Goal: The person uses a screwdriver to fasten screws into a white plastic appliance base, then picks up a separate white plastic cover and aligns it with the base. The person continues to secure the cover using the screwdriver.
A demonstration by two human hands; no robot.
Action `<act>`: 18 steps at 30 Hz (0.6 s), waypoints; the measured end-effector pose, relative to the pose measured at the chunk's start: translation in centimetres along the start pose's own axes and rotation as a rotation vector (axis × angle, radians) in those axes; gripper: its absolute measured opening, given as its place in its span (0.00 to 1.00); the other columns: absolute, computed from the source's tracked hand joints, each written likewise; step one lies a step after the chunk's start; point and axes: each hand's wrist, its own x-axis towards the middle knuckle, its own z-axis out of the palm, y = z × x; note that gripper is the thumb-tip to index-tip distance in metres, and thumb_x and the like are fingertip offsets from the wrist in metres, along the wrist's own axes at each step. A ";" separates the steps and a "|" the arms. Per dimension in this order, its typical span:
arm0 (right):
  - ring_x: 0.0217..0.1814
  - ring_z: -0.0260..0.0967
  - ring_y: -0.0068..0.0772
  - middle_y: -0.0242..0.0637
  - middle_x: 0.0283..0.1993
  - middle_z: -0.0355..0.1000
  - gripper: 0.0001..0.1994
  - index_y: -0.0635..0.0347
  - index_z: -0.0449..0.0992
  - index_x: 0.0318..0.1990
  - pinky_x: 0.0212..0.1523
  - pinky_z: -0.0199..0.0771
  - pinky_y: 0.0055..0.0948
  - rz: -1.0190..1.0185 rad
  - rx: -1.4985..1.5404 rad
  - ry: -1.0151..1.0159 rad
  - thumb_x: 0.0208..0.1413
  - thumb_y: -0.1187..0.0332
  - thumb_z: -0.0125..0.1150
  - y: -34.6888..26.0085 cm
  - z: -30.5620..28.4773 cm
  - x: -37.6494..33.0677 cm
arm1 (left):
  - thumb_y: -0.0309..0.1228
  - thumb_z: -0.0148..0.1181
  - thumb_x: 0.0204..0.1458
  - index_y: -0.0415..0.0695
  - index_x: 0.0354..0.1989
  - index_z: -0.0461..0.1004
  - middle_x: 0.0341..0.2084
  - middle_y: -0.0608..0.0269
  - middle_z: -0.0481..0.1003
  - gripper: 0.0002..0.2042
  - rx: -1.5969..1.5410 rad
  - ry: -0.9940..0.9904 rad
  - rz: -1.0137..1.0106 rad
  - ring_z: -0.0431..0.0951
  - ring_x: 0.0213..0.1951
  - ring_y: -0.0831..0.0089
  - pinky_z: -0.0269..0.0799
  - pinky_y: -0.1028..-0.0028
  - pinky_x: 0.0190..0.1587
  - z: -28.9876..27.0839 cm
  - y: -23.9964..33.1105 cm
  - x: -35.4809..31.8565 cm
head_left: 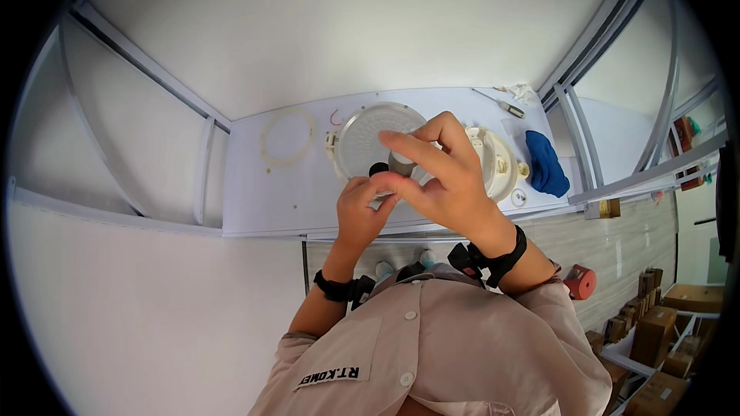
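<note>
Over the table, my two hands meet in front of my chest. Between the thumb and bent fingers of my right hand is a short grey cylinder. The fingers of my left hand are closed just below it, and what they pinch is mostly hidden. A small black round piece shows above the left fingers; whether it joins the cylinder I cannot tell. Behind the hands lies a round silver metal pan with a cream side bracket. A cream round plastic housing sits to its right, partly covered by my right hand.
On the white table are a cream ring, a red curved piece, a screwdriver, a crumpled white wad, a blue cloth and a small clear dish. Grey frame posts flank the table. Cardboard boxes stand lower right.
</note>
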 end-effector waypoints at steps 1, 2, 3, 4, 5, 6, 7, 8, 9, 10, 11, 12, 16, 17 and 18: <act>0.48 0.73 0.40 0.45 0.54 0.73 0.27 0.60 0.79 0.59 0.41 0.76 0.32 -0.024 0.020 0.001 0.49 0.74 0.75 -0.2 -0.1 0.2 | 0.27 0.77 0.44 0.45 0.37 0.84 0.30 0.63 0.83 0.11 0.004 0.001 0.009 0.80 0.36 0.62 0.76 0.65 0.38 0.0 -0.1 0.0; 0.48 0.73 0.39 0.46 0.54 0.74 0.27 0.62 0.80 0.58 0.42 0.75 0.32 -0.046 0.042 0.000 0.48 0.74 0.77 -0.3 0.0 0.3 | 0.27 0.77 0.44 0.45 0.37 0.84 0.31 0.63 0.83 0.11 0.008 0.001 0.016 0.80 0.36 0.62 0.76 0.65 0.38 0.0 -0.2 -0.2; 0.45 0.71 0.37 0.44 0.50 0.72 0.27 0.62 0.80 0.58 0.40 0.74 0.31 -0.030 0.122 0.035 0.47 0.73 0.77 -0.7 0.4 0.6 | 0.27 0.77 0.44 0.45 0.38 0.84 0.31 0.64 0.83 0.12 -0.003 -0.005 0.007 0.80 0.36 0.62 0.76 0.65 0.39 0.2 -0.6 -0.5; 0.41 0.70 0.35 0.42 0.46 0.71 0.27 0.62 0.80 0.58 0.37 0.72 0.30 -0.015 0.202 0.070 0.46 0.73 0.78 -1.1 1.0 0.9 | 0.27 0.77 0.44 0.45 0.38 0.84 0.31 0.64 0.83 0.12 -0.014 -0.011 -0.001 0.80 0.36 0.63 0.76 0.65 0.39 0.4 -1.3 -0.8; 0.40 0.69 0.34 0.40 0.43 0.70 0.27 0.62 0.80 0.58 0.37 0.71 0.30 0.001 0.238 0.052 0.46 0.73 0.78 -1.2 1.0 1.0 | 0.27 0.76 0.44 0.45 0.39 0.84 0.31 0.65 0.83 0.12 -0.023 -0.012 -0.011 0.80 0.36 0.63 0.76 0.65 0.39 0.3 -1.2 -0.7; 0.38 0.68 0.34 0.39 0.41 0.69 0.28 0.62 0.80 0.58 0.36 0.71 0.29 0.019 0.274 0.035 0.46 0.73 0.78 -1.3 1.0 1.2 | 0.27 0.76 0.44 0.45 0.39 0.84 0.31 0.65 0.83 0.12 -0.012 -0.022 -0.022 0.80 0.36 0.63 0.76 0.65 0.39 0.2 -1.0 -0.6; 0.38 0.67 0.34 0.39 0.41 0.69 0.28 0.62 0.80 0.58 0.36 0.71 0.29 0.040 0.262 -0.033 0.46 0.73 0.78 -1.1 0.3 1.1 | 0.27 0.76 0.44 0.45 0.39 0.84 0.31 0.65 0.83 0.12 -0.001 -0.032 -0.033 0.80 0.36 0.63 0.76 0.65 0.39 0.0 -0.7 -0.6; 0.39 0.68 0.35 0.39 0.42 0.69 0.28 0.61 0.79 0.59 0.37 0.72 0.29 0.050 0.210 -0.050 0.46 0.74 0.77 -0.9 -0.1 1.0 | 0.27 0.76 0.44 0.45 0.39 0.84 0.30 0.66 0.83 0.12 0.007 -0.044 -0.041 0.80 0.36 0.63 0.76 0.65 0.39 -0.2 -0.2 -0.3; 0.40 0.69 0.36 0.39 0.42 0.69 0.28 0.59 0.79 0.59 0.37 0.73 0.29 0.060 0.158 -0.068 0.47 0.75 0.76 -0.8 -0.5 0.9 | 0.27 0.76 0.45 0.45 0.39 0.83 0.30 0.66 0.83 0.12 -0.007 -0.035 -0.039 0.80 0.36 0.63 0.76 0.65 0.39 -0.2 -0.1 -0.2; 0.42 0.71 0.38 0.40 0.44 0.70 0.28 0.57 0.78 0.60 0.37 0.75 0.29 0.058 0.070 -0.038 0.48 0.76 0.74 -0.5 -0.6 0.7 | 0.27 0.76 0.45 0.46 0.39 0.83 0.30 0.66 0.83 0.12 -0.021 -0.025 -0.037 0.80 0.36 0.63 0.76 0.65 0.39 -0.1 -0.1 -0.1; 0.43 0.73 0.40 0.41 0.46 0.71 0.28 0.55 0.77 0.61 0.38 0.76 0.30 0.058 -0.021 -0.005 0.49 0.77 0.72 -0.3 -0.6 0.5 | 0.27 0.76 0.45 0.46 0.39 0.83 0.30 0.66 0.83 0.12 -0.037 -0.018 -0.033 0.80 0.36 0.63 0.76 0.65 0.39 -0.1 -0.1 0.0; 0.45 0.74 0.41 0.41 0.47 0.72 0.28 0.56 0.77 0.61 0.39 0.77 0.30 0.041 -0.022 0.011 0.50 0.77 0.71 -0.2 -0.4 0.2 | 0.27 0.76 0.45 0.46 0.39 0.83 0.30 0.66 0.83 0.12 -0.028 -0.027 -0.025 0.80 0.36 0.63 0.76 0.65 0.39 0.0 -0.1 0.0; 0.47 0.74 0.42 0.42 0.49 0.74 0.27 0.63 0.76 0.60 0.45 0.77 0.32 -0.023 0.093 0.065 0.50 0.76 0.74 -0.9 0.3 0.7 | 0.27 0.75 0.46 0.45 0.39 0.83 0.31 0.66 0.84 0.11 0.033 -0.054 0.022 0.80 0.36 0.63 0.76 0.65 0.38 0.0 -1.0 -0.4; 0.47 0.74 0.41 0.42 0.48 0.74 0.27 0.65 0.76 0.59 0.47 0.77 0.33 -0.036 0.145 0.076 0.49 0.75 0.76 -1.2 0.3 1.0 | 0.27 0.75 0.46 0.45 0.38 0.83 0.31 0.66 0.84 0.10 0.049 -0.062 0.040 0.80 0.35 0.63 0.76 0.65 0.38 0.0 -1.0 -0.3; 0.47 0.74 0.42 0.43 0.48 0.74 0.28 0.66 0.76 0.59 0.47 0.76 0.33 -0.004 0.178 0.052 0.49 0.75 0.76 -1.1 0.4 1.0 | 0.27 0.75 0.47 0.45 0.38 0.83 0.31 0.66 0.84 0.10 0.021 -0.060 0.025 0.80 0.35 0.63 0.76 0.65 0.38 0.0 -0.8 -0.3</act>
